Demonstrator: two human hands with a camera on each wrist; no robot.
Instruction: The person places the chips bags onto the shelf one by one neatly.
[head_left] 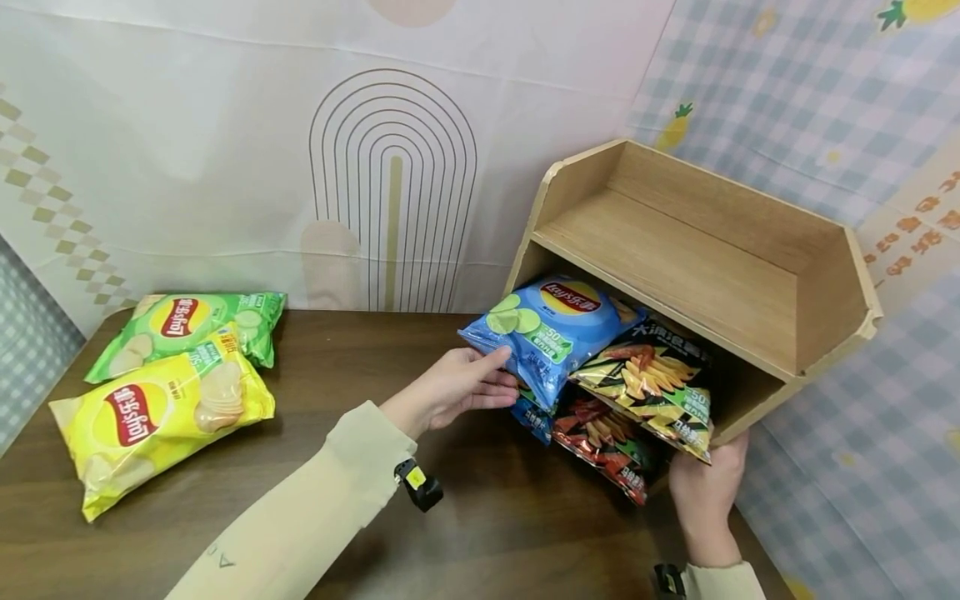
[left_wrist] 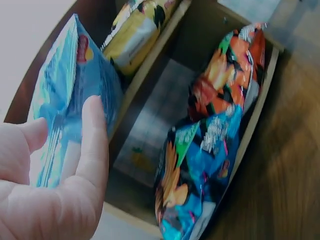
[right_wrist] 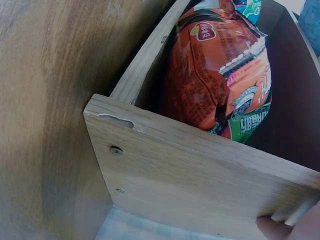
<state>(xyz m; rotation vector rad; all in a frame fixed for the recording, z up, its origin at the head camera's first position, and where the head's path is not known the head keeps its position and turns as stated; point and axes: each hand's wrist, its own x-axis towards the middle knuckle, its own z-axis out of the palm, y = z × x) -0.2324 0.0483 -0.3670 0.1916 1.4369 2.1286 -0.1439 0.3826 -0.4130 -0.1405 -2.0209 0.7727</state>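
My left hand (head_left: 465,387) pinches the lower left corner of a light blue Lay's chip bag (head_left: 573,312), thumb in front. That bag sits at the left of the middle compartment of a wooden shelf (head_left: 675,250), partly sticking out. Beside it lies a black-and-yellow chip bag (head_left: 648,379). Below are a red chip bag (right_wrist: 215,80) and a darker blue chip bag (left_wrist: 200,165), standing in the bottom compartment. My right hand (head_left: 708,487) grips the lower right side of the shelf; its fingertips show against the side panel in the right wrist view, the rest hidden.
At the table's left lie a green chip bag (head_left: 187,325) and a yellow chip bag (head_left: 165,408), the yellow one overlapping the green. The brown table (head_left: 360,350) meets a white cloth backdrop (head_left: 225,125). A checked cloth (head_left: 862,467) hangs right of the shelf.
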